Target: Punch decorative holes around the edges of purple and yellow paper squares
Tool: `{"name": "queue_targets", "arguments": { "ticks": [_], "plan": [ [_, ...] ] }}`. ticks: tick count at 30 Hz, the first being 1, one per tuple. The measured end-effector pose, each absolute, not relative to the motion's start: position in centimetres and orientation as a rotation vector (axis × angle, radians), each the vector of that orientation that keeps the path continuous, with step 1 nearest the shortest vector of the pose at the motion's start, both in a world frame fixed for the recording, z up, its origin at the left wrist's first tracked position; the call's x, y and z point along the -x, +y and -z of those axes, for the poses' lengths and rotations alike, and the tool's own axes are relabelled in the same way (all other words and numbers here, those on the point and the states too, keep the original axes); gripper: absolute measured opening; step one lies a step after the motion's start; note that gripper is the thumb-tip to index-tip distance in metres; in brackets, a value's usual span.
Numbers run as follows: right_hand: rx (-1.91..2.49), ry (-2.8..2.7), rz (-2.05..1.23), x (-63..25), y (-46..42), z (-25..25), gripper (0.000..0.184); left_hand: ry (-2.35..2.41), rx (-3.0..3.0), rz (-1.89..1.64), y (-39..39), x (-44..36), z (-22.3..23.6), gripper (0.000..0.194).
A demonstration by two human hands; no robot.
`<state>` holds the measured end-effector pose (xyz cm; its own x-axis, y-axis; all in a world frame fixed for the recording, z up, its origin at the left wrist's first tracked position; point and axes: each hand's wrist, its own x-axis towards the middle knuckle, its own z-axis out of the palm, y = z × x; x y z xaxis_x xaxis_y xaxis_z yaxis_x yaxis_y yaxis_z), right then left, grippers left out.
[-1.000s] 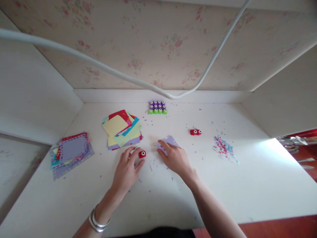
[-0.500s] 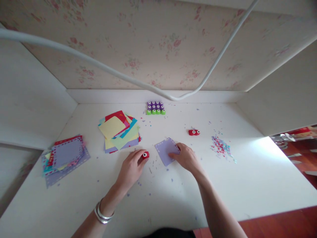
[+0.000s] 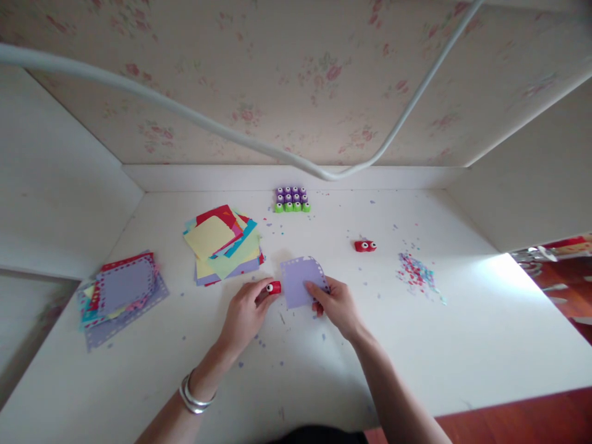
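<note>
The left hand [image 3: 245, 313] pinches a red paper punch [image 3: 276, 287] between thumb and fingers, near the middle of the bench [image 3: 481, 345]; whether the punch rests on the surface or is slightly lifted, I cannot tell. The right hand [image 3: 340, 305] grasps a purple paper sheet [image 3: 296, 280] by its right side, thumb on top and fingers underneath. The sheet's left edge is just beside the punch, and small punched holes run along its far and right edges. Silver bangles [image 3: 197, 398] circle the left wrist. Thin dark marks and scattered purple paper bits lie on the bench between the hands and its front edge. Beyond the left hand, toward the back left corner, sits a loose stack of coloured paper [image 3: 213, 237]; nearer the left edge is a pile of border-punched sheets [image 3: 126, 285]. Two red punches [image 3: 365, 246] stand side by side beyond the right hand, with a heap of confetti [image 3: 416, 271] farther toward the right edge. Close to the back edge, purple and green punches [image 3: 292, 199] stand in three rows.
</note>
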<state>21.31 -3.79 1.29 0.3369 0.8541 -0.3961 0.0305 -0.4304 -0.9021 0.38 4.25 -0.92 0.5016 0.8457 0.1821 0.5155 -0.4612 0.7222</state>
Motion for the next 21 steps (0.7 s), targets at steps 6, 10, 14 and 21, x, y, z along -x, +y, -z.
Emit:
{"name": "queue_targets", "arguments": {
  "ticks": [6,10,14,21],
  "plan": [
    [1.759,-0.833,-1.198,-20.9,-3.5,-1.2,0.037,1.098,-2.164,-0.727,4.3,-0.5,1.0,0.031],
    [1.763,-0.845,-1.182,-20.9,-3.5,-1.5,0.037,1.087,-2.171,-0.754,4.2,-0.5,1.0,0.030],
    [1.803,-0.883,-1.156,-20.7,-3.8,-1.6,0.038,1.077,-2.187,-0.769,4.2,-0.5,1.0,0.029],
    [1.849,-0.913,-1.130,-20.1,-4.5,-1.4,0.037,1.056,-2.176,-0.748,4.2,-0.4,0.9,0.029]
  ]
}}
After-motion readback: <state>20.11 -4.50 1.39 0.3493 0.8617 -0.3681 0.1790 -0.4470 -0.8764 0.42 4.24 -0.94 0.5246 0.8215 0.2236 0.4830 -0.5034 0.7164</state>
